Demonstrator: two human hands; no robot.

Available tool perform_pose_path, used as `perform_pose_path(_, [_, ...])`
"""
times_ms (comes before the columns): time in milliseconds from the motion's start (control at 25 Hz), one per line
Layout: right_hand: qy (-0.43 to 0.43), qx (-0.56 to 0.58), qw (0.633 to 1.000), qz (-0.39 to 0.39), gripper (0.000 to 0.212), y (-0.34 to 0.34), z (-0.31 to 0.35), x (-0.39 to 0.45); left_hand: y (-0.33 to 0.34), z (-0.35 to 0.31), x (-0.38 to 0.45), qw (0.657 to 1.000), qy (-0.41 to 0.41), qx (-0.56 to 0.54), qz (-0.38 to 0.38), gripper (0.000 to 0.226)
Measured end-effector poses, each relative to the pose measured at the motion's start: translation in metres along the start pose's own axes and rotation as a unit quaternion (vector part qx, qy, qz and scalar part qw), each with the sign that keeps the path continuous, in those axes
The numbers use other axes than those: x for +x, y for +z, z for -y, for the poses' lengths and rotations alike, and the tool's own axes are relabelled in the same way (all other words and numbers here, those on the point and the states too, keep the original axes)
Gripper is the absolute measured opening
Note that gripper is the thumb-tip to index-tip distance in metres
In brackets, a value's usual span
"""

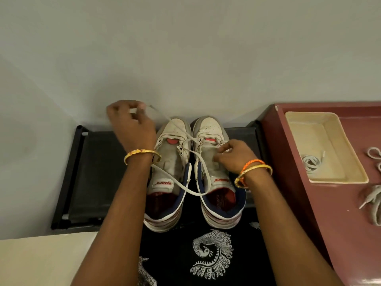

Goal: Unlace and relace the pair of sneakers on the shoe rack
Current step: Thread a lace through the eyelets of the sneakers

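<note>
Pair of white leather sneakers with navy collars and red insoles: centre of frame, side by side on black fabric-topped shoe rack (97, 162), toes toward grey wall at top of frame, heels toward lower edge. Left-of-frame sneaker (171, 172) without lacing across its tongue; right-of-frame sneaker (214, 172) threaded only at lowest eyelets, near the toe.

One flat white shoelace (186, 187): from those lowest eyelets, one run rising diagonally to upper left of frame, the other run dropping toward the heels, looping across both collars and passing under the left forearm.

Left hand (132, 122): upper left of the sneakers, fingers curled, thumb and fingertips pinching the lace end, that run drawn taut. Long axis of this run: from toe eyelets up-left to the pinch.

Right hand (233, 155): on the tongue of the right-of-frame sneaker, just beside the eyelet row, fingers curled and apparently pinching lace at an eyelet; exact grip not resolvable.

Judgement: relacing at an early stage. Next eyelets lying heelward of the threaded row, nearer the right hand; free end at the left hand, well apart from them, toeward.

Right of frame: maroon surface (309, 203), cream rectangular tray (340, 174) with a coiled lace inside, further loose laces beside it.
</note>
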State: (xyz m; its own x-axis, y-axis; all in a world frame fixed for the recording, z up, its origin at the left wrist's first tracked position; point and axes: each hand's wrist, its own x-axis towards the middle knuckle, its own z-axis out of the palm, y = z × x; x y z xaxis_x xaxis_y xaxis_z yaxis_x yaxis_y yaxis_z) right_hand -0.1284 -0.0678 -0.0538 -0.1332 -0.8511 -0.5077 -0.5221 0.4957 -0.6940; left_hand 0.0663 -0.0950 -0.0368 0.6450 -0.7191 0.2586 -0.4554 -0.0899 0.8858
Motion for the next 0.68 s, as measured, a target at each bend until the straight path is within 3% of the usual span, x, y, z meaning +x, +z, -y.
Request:
perform_pose_path(80, [0.019, -0.014, 1.0, -0.021, 0.01, 0.0, 0.0, -0.001, -0.008, -0.001, 0.005, 0.992, -0.055, -0.056, -0.102, 0.014])
perform_pose_path(160, [0.03, -0.008, 0.999, -0.038, 0.012, -0.002, -0.001, -0.001, -0.01, -0.002, 0.0, 0.992, -0.073, -0.03, -0.098, 0.019])
perform_pose_path(240, [0.037, -0.012, 0.999, -0.038, 0.009, -0.003, -0.001, 0.0, -0.004, -0.003, -0.016, 0.992, -0.023, 0.124, 0.03, 0.033])
perform_pose_path(320, [0.049, 0.003, 0.998, -0.039, 0.013, -0.007, -0.002, 0.005, 0.008, -0.01, -0.036, 0.926, 0.088, 0.294, 0.221, 0.035])
perform_pose_path(400, [0.065, 0.019, 0.997, -0.027, 0.02, -0.012, -0.002, 0.009, 0.023, -0.012, -0.05, 0.863, 0.144, 0.34, 0.346, 0.029])
perform_pose_path(520, [0.074, 0.026, 0.997, 0.008, 0.02, -0.02, 0.0, 0.008, 0.037, -0.005, -0.05, 0.836, 0.105, 0.364, 0.397, 0.024])
perform_pose_path(680, [0.09, 0.053, 0.994, 0.019, 0.026, -0.02, 0.001, 0.009, 0.041, -0.003, -0.047, 0.847, 0.116, 0.356, 0.378, 0.014])
